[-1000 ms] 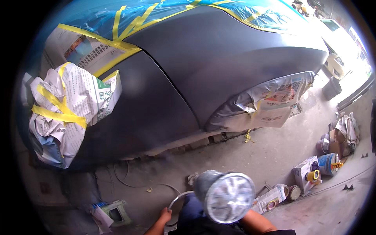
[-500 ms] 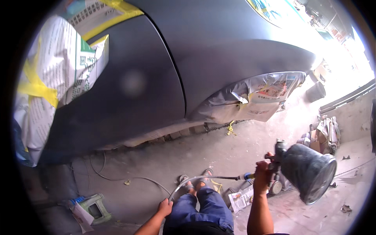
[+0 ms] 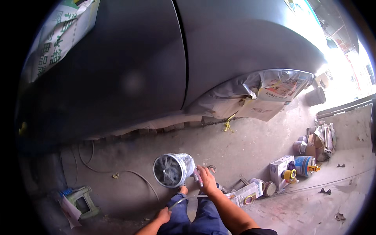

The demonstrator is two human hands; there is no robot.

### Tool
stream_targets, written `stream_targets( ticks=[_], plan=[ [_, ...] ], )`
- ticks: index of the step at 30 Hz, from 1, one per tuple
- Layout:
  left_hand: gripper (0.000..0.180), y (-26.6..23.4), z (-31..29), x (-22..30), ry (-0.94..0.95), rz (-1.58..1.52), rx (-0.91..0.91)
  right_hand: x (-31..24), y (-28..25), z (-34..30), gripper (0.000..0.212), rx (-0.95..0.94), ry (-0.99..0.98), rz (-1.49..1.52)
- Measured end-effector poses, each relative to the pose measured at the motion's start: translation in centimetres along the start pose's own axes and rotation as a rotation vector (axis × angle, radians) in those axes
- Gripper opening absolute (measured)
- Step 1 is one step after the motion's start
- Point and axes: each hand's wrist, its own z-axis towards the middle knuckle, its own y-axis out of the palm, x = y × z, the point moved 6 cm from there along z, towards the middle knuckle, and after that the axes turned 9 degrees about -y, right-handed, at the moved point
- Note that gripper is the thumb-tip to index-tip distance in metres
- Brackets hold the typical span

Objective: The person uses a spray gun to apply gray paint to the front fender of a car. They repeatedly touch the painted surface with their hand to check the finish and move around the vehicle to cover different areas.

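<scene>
Spray gun w/ big silver cup is out in front of the legs, over the floor, apart from the dark grey car panel. R hand is wrapped round the gun's grip; can't tell if a finger's on the trigger. L hand is closed on the hose. Cup's tilted, round end up toward the cam, so poss. drips if its seal's loose. Slack hose on floor could catch a foot or the green stool, yanking the gun. Swung too close, cup might knock the panel or tear the wheel-arch paper.
</scene>
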Motion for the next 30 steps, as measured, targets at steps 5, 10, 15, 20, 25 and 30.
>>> stream_targets(
  ticks=[5,10,15,20,25,30],
  plan=[
    [0.033,1.3,-1.0,1.3,0.038,-0.053,-0.002,-0.9,-4.0,0.0,0.061,0.066,0.024,-0.069],
    [0.031,2.5,1.6,2.4,0.190,-0.200,0.102,-0.8,-9.1,-1.2,0.063,0.301,0.107,0.044],
    [0.030,-0.1,2.1,4.8,0.133,-0.226,0.082,-0.8,-6.7,2.8,0.063,0.255,-0.151,-0.168],
    [0.031,-1.5,1.8,5.5,0.136,-0.206,0.070,5.2,2.8,4.5,0.052,0.058,-0.016,-0.108],
    [0.030,-0.5,2.2,3.4,0.143,-0.274,-0.047,6.9,6.4,5.6,0.055,-0.115,0.116,-0.081],
    [0.032,-1.8,-0.6,1.6,0.245,-0.278,0.065,5.2,2.3,5.0,0.056,-0.093,0.116,-0.114]
  ],
)
